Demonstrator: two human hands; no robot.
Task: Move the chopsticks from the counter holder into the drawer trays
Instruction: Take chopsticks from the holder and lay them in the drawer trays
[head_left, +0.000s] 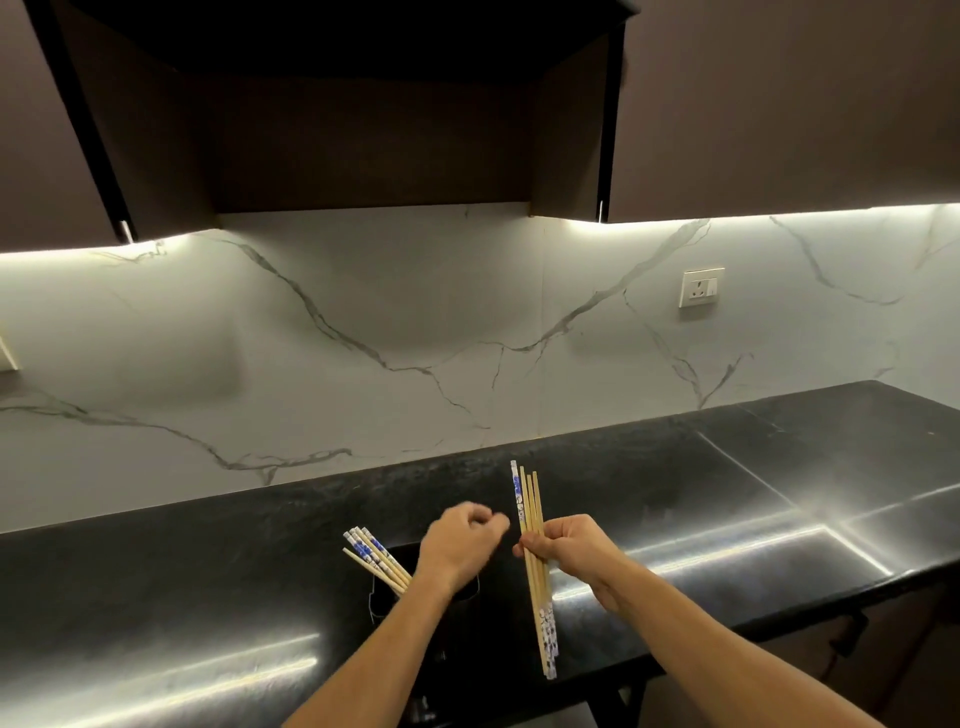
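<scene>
- Head view: black polished bench (727, 483) under a white marble-veined backsplash (363, 338); dark upper cabinets (779, 104) above.
- Right hand (569, 545): grip closed on a bundle of chopsticks (531, 512), held near upright above the bench, some with blue-and-white patterned ends, the rest plain wood.
- Left hand (460, 545): fingers loosely curled, blurred, holding nothing, just left of the bundle.
- Remaining chopsticks (375, 558) lean left out of a dark holder (384, 597) on the bench, partly hidden by the left forearm.
- Wall socket (700, 287) on the backsplash, right.
</scene>
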